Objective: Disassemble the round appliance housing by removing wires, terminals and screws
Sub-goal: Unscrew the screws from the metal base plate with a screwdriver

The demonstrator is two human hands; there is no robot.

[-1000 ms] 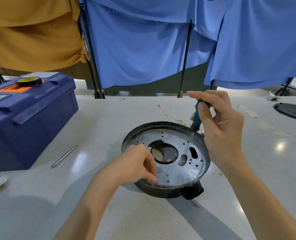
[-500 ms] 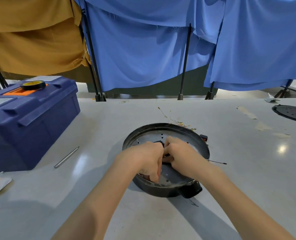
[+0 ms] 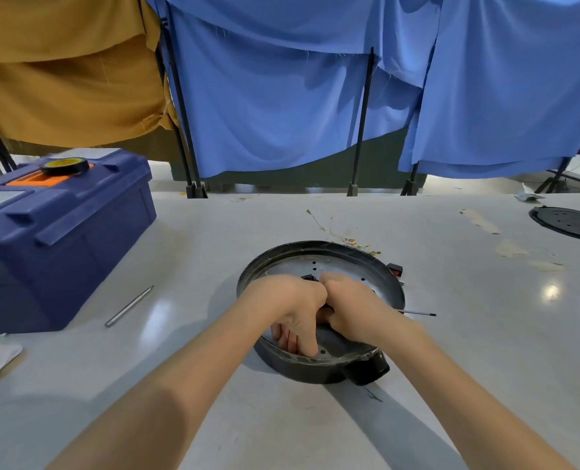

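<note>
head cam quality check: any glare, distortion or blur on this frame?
Head view: glare spot on the glossy table at right; wide-angle bowing bends the curtain poles; arm shadows fall toward the camera; left hand and right hand are sharp over the round housing; the toolbox softens slightly toward the edge.

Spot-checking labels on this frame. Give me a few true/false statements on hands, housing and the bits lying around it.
1. Both hands, left hand and right hand, are over the round housing. True.
2. The tape roll lies on the table. False: it sits on top of the blue toolbox.
3. A metal rod lies on the table left of the housing, apart from it. True.
4. The right hand holds the thin dark tool upright. False: it lies flat on the table, right of the housing.
5. Stripped wires lie beyond the housing's far rim. True.
</note>
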